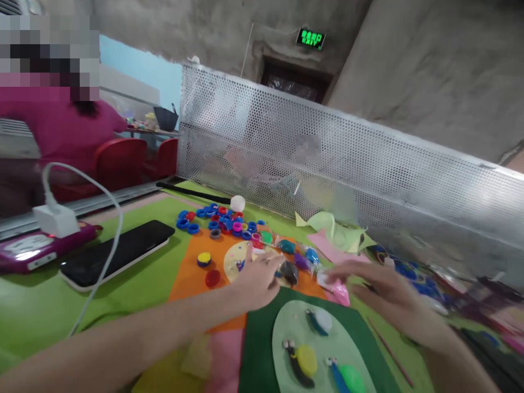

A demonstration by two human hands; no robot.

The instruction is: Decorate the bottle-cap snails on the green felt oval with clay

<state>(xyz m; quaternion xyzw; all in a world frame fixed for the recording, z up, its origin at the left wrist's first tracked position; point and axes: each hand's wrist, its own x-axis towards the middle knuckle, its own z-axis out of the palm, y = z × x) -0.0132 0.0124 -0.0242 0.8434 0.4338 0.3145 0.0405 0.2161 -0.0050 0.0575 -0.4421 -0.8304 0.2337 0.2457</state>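
My left hand (260, 278) reaches over an orange sheet (192, 267), fingers stretched out and apart. Its fingertips are over a cream disc (230, 261) with small coloured specks, partly hidden by the hand. Close to its fingers lies a dark packet of clay (290, 272). My right hand (382, 292) is open and slightly blurred, fingertips at a white clay packet (322, 277) beside a pink one (339, 293); contact is hard to make out. Below both hands, a pale green oval (286, 327) on dark green paper (257, 349) bears three clay snails (305, 360).
Several blue and red bottle caps (213, 218) lie at the back. A phone (123, 254) and a purple power bank (45, 248) with a white plug and cable (118, 218) are at left. A perforated metal screen (286, 142) borders the table. A person in pink (73, 131) sits beyond.
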